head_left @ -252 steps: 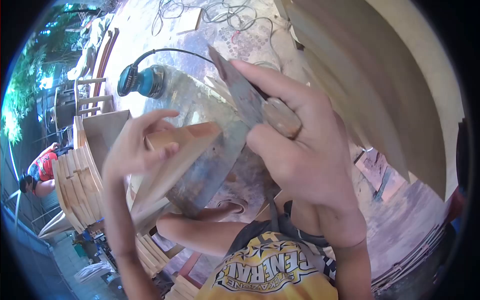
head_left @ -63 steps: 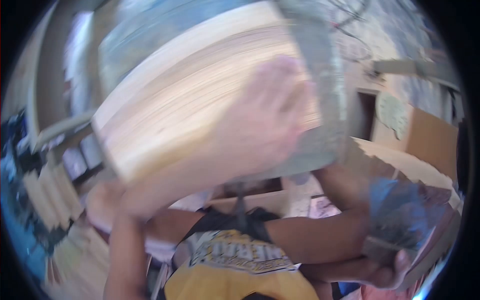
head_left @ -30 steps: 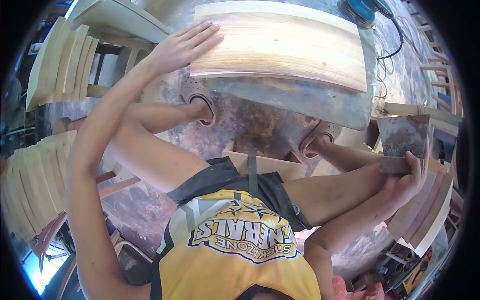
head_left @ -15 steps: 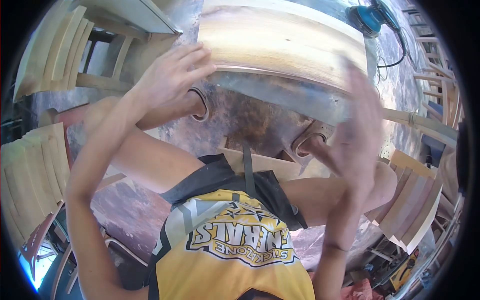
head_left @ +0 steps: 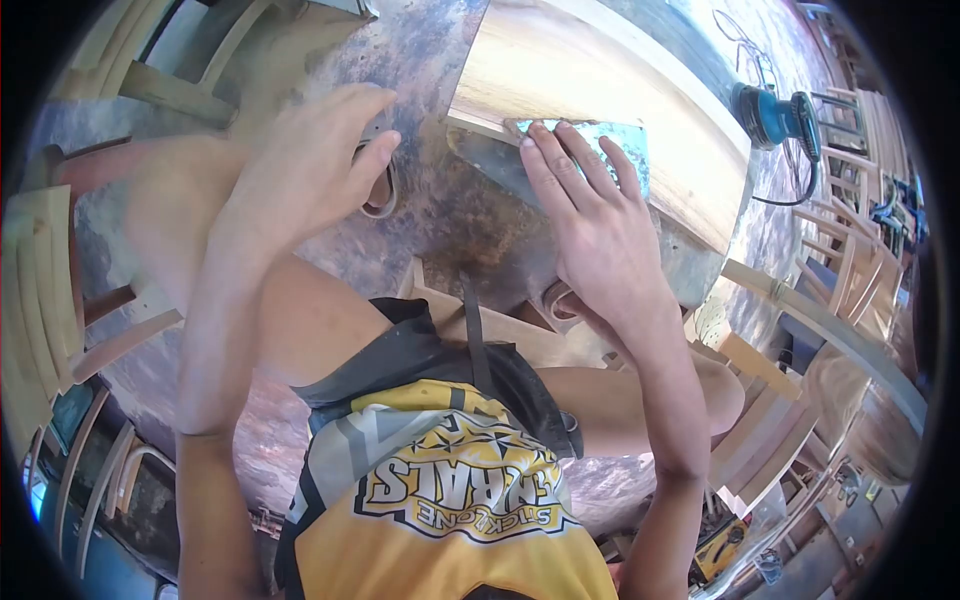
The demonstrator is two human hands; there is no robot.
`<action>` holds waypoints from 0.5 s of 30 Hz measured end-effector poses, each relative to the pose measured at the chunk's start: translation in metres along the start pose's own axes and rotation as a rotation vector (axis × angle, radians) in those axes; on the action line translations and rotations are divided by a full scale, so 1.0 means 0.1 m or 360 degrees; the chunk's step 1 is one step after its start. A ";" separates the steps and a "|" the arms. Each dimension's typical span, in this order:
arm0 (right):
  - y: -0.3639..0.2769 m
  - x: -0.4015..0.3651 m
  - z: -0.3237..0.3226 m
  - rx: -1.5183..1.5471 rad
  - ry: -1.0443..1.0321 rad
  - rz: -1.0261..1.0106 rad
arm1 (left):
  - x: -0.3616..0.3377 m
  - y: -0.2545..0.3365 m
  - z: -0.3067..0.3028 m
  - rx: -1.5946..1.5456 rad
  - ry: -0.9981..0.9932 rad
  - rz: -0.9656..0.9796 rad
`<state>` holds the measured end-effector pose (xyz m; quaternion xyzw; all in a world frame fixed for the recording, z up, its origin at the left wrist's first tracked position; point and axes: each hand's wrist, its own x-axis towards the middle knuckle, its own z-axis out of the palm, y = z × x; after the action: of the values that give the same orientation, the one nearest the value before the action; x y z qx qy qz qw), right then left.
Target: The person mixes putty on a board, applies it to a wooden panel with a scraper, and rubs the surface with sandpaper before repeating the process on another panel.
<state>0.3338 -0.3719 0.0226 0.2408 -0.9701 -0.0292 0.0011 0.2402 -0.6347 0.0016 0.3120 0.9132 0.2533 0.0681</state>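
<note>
A pale wooden board [head_left: 600,75] lies in front of me at the top centre, on a low work surface. On its near edge rests a light-blue, blotchy sheet [head_left: 630,150]. My right hand [head_left: 600,215] lies over this sheet with its fingers spread, pressing it flat against the wood. My left hand [head_left: 315,165] hovers to the left of the board, touching nothing, its thumb apart from the fingers; it is slightly blurred.
A blue power sander [head_left: 770,118] with a black cord stands at the board's right end. Curved wooden pieces [head_left: 45,290] are stacked at the left, others [head_left: 765,430] at the right. Chair frames [head_left: 870,240] stand far right. A wooden bar [head_left: 830,330] crosses at right.
My right hand has moved left and come down on the blue sheet, which was not visible before. My left hand has drawn away from the board's left corner. The view has turned.
</note>
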 end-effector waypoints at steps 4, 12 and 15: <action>0.02 0.04 -0.02 0.0005 -0.0052 -0.0030 | 0.01 -0.02 0.00 -0.0008 0.0033 0.0026; 0.20 0.09 -0.57 0.0161 -0.0404 -0.0166 | 0.03 0.03 -0.05 -0.0052 0.0053 0.0004; 0.29 0.10 -0.63 0.0324 -0.0457 -0.0163 | 0.00 0.07 -0.09 -0.0016 0.0062 0.0041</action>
<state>0.3124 -0.3549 0.0869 0.2820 -0.9448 0.0350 -0.1633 0.2413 -0.6337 0.0132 0.3185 0.9089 0.2648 0.0484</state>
